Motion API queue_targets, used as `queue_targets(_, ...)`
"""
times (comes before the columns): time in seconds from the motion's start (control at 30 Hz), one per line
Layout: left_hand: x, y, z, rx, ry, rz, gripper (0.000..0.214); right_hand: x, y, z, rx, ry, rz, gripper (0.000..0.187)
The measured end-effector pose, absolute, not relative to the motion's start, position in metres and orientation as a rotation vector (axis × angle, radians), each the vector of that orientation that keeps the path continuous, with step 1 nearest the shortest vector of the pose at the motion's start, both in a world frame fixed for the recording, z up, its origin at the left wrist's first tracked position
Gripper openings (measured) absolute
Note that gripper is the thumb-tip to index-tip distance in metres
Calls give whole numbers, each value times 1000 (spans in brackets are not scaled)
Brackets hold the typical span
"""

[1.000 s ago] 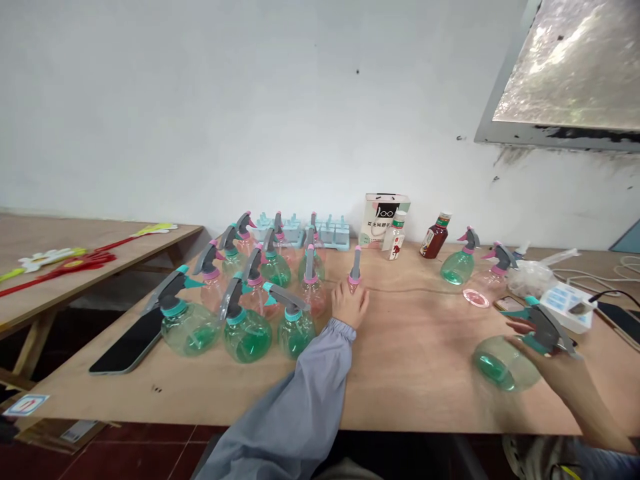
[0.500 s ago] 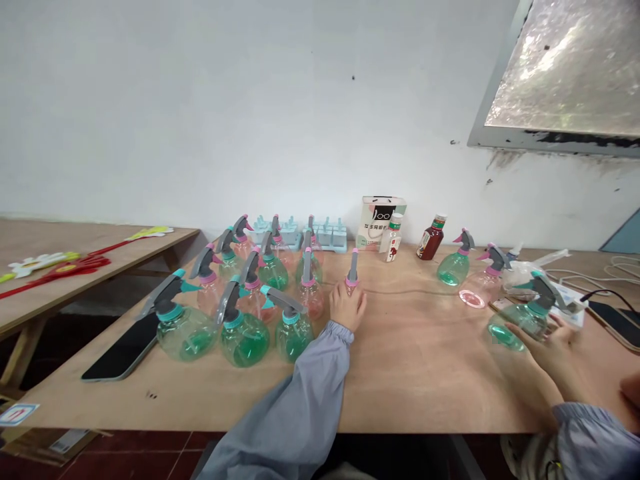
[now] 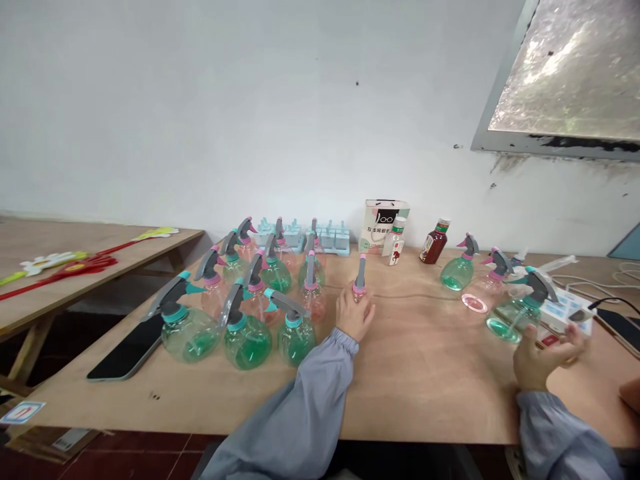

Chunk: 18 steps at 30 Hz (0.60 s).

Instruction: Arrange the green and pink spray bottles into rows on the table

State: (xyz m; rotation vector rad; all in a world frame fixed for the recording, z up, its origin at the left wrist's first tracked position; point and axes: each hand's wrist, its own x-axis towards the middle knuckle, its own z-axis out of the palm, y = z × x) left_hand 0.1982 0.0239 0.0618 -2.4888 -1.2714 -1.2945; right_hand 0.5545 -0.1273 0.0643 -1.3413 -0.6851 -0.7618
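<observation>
My left hand is wrapped round a pink spray bottle that stands on the wooden table; only its grey trigger and pink collar show above my fingers. My right hand hovers just below a green spray bottle with a teal collar, fingers loosely curled and holding nothing. That bottle stands upright on the table, apart from my hand. Both arms wear grey sleeves.
A cluster of several green and pink spray bottles fills the table's left half beside a black phone. Two more bottles, a box, a dark bottle, blue moulds, a power strip and cables stand behind.
My right hand brought the green bottle from lying low at the table's right, stood it upright further back, and let go of it. My left hand stayed on the pink bottle.
</observation>
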Motion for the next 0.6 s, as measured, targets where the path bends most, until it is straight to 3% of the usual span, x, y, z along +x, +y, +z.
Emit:
queue_targets(0.07, 197, 19, 59, -2541, -1178, -1318, 41, 513, -120, 70, -1270, -869, -783, 69)
queue_targets(0.13, 196, 11, 56, -2572, -1103, -1333, 47, 462, -108, 79, -1289, -1234, -531, 47)
queue_targets(0.17, 194, 7, 53, -2576, -1076, -1343, 49, 436, -99, 84, -1285, -1353, -412, 45)
queue_targets(0.3, 188, -12, 44, -2600, -966, -1356, 53, 353, -62, 103, -1135, -1519, 191, 67)
queue_targets(0.4, 185, -21, 41, -2663, -881, -1286, 53, 322, -37, 110, -1042, -1524, 463, 80)
queue_targets(0.6, 166, -50, 54, -2612, -849, -1279, 40, 308, -10, 110, -995, -1363, 611, 52)
